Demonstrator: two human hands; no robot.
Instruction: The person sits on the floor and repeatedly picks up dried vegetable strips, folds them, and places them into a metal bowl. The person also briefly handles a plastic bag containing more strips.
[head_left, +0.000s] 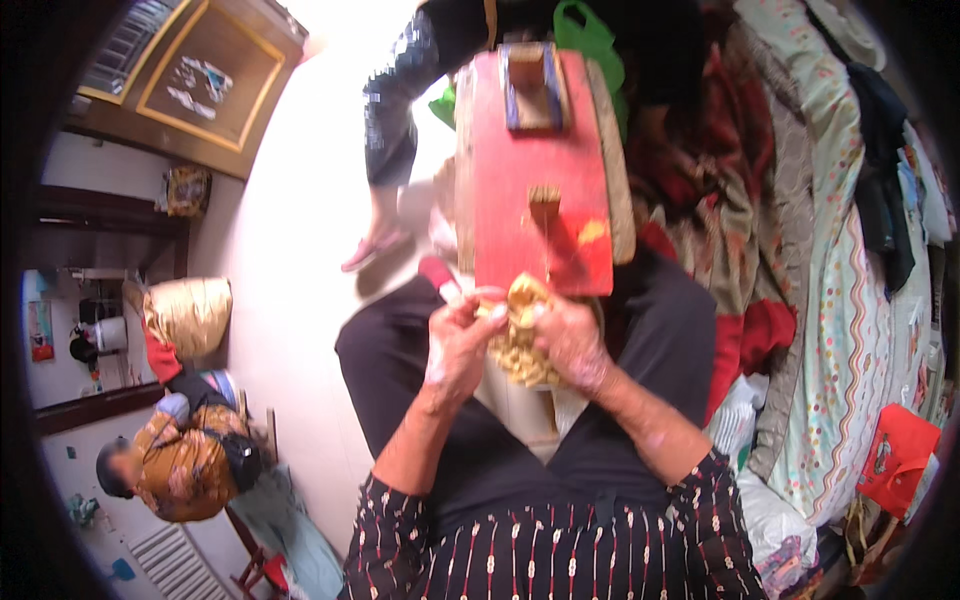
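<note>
My left hand (463, 341) and my right hand (576, 341) come together over my lap, just past the near end of a red board (517, 172). Between them is a pale yellow bundle (525, 362) that looks like plaited straw or husk, slightly blurred. My left finger and thumb pinch its left side. The right hand grips a looped, folded part (525, 291) at the top. The rest of the bundle hangs below, between my knees. A short wooden peg (544, 201) stands upright on the board.
At the board's far end lies a wooden frame (534, 112) with a block, beside a green plastic bag (604, 49). Someone's leg in dark trousers (390, 127) is beyond. Another person in a patterned jacket (187, 472) is at left. A bed with patterned bedding (817, 360) runs along the right.
</note>
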